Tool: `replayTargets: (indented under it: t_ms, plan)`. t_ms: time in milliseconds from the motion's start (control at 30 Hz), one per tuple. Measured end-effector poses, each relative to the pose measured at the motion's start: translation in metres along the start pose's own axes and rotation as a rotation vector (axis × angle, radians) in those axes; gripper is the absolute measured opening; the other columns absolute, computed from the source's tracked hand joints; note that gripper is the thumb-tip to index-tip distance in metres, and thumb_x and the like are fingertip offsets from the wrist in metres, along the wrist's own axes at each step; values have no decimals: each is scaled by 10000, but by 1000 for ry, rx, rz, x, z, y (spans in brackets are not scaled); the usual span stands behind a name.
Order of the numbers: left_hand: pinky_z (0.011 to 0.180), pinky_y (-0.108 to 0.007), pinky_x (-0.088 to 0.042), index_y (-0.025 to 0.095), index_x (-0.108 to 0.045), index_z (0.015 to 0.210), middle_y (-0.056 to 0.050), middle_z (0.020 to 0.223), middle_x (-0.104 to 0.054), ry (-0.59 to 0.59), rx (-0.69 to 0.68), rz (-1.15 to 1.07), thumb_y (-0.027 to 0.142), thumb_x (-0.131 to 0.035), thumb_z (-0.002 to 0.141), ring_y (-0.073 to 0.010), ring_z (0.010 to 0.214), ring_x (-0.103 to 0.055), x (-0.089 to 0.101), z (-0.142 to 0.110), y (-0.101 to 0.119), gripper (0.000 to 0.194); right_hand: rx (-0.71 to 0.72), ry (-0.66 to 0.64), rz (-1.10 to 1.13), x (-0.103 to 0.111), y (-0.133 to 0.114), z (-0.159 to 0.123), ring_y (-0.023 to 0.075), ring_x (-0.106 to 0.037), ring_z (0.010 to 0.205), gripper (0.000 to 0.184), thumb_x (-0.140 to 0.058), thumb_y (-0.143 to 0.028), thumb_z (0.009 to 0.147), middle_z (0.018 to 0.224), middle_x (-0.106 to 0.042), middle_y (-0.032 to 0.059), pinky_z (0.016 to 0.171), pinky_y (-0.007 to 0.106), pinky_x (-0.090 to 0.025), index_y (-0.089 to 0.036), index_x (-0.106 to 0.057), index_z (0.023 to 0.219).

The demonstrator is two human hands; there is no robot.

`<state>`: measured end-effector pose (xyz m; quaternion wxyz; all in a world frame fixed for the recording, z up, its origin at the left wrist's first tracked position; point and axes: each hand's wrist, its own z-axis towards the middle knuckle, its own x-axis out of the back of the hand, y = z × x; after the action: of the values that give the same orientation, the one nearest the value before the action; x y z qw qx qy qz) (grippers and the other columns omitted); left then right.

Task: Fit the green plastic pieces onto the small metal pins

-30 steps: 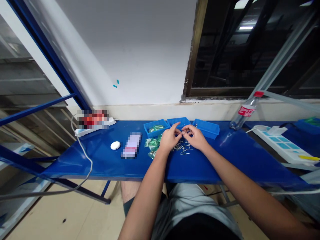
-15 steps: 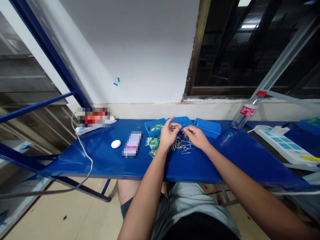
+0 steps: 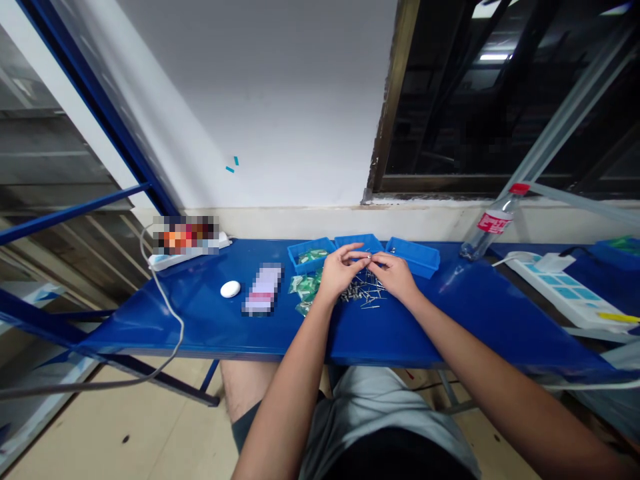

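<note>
My left hand [image 3: 340, 273] and my right hand [image 3: 396, 273] meet above a scatter of small metal pins [image 3: 364, 293] on the blue table [image 3: 210, 327]. Both hands pinch a tiny part between their fingertips; it is too small to name. Green packets [image 3: 306, 288] lie just left of my left hand. Three blue trays stand behind the hands: the left tray [image 3: 311, 256] holds green packets, the middle tray [image 3: 359, 241] is partly hidden by my fingers, the right tray [image 3: 414, 256] is at the right.
A white oval object [image 3: 231, 289] and a blurred flat item [image 3: 262, 289] lie to the left. A white power strip [image 3: 565, 288] and a plastic bottle [image 3: 489, 223] are at the right. A white cable [image 3: 165, 313] hangs off the table's left edge.
My left hand lowered and closed toward my right hand; the fingertips of both now meet over the pins. The view shifted slightly.
</note>
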<state>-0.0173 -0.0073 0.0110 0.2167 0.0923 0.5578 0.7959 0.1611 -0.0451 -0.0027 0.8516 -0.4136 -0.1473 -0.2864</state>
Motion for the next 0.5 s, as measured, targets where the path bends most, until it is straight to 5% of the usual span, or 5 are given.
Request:
replayTargets:
  t_ms: [200, 500]
  plan:
    - [921, -377, -609, 134, -697, 1238, -141, 1091, -802, 66, -35, 32, 297, -826, 834, -231, 985, -767, 2, 2, -2, 455, -67, -32, 47, -4, 1, -1, 231, -713, 801, 299, -583, -476, 996, 942, -777, 65, 707, 344, -545, -241, -765, 967]
    - [816, -332, -613, 145, -711, 1110, -121, 1004, -803, 387, -19, 109, 393, -648, 967, -207, 891, -760, 8, 5, -3, 293, -241, -27, 175, -12, 21, 18, 165, -615, 614, 431, -501, -590, 1002, 776, -721, 25, 578, 284, -496, -220, -719, 971]
